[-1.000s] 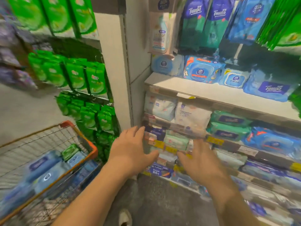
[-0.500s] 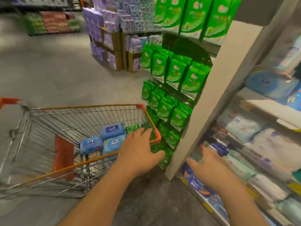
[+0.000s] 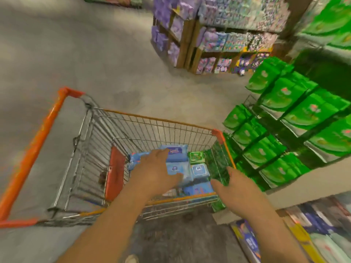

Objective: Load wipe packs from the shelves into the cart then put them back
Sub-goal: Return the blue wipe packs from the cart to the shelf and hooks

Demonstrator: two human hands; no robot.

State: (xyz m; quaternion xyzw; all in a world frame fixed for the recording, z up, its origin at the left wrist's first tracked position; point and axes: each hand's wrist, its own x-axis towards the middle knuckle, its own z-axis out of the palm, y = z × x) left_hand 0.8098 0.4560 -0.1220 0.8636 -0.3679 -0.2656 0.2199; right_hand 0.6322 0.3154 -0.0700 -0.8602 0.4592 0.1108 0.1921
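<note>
Hands [image 3: 157,171] [image 3: 237,188] spread, empty, over cart [image 3: 159,120]; wipe packs [image 3: 175,152] look soft, slick, so I'd grip their edges.

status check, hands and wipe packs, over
Left hand open, reaching onto blue wipe packs in cart. Right hand open, empty, over cart's near corner. Nothing blocking.

My two forearms are bare to the frame's lower edge, no sleeves showing. My left hand [image 3: 154,170] and right hand [image 3: 240,188] carry no gloves. Below, the toe of a pale shoe [image 3: 131,259].
</note>
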